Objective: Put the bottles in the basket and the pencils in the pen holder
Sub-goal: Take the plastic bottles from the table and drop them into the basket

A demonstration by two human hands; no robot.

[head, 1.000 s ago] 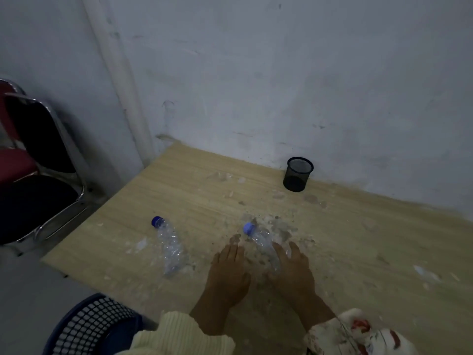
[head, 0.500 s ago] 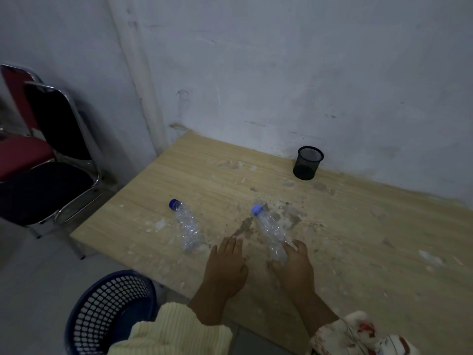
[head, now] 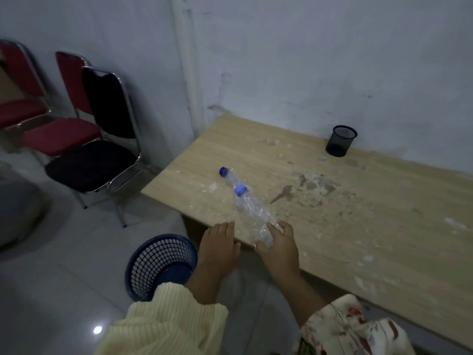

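My right hand (head: 277, 245) grips the bottom end of a crumpled clear bottle (head: 252, 211) with a blue cap, lifted over the table's near-left corner, cap pointing away from me. A second clear bottle (head: 229, 176) with a blue cap lies on the wooden table (head: 384, 226) just behind it, partly hidden. My left hand (head: 218, 248) hovers flat and empty at the table's front edge, fingers apart. A blue perforated basket (head: 156, 262) stands on the floor below and left of my left hand. A black mesh pen holder (head: 340, 140) stands by the wall. No pencils are in view.
The tabletop is scuffed and flecked with white patches. Stacked chairs (head: 89, 139) with red and black seats stand on the tiled floor to the left of the table. A white wall with a pipe runs behind the table.
My right hand has closed on the bottle and lifted it toward the table's left front corner. The view has swung left, bringing the basket and chairs further in.
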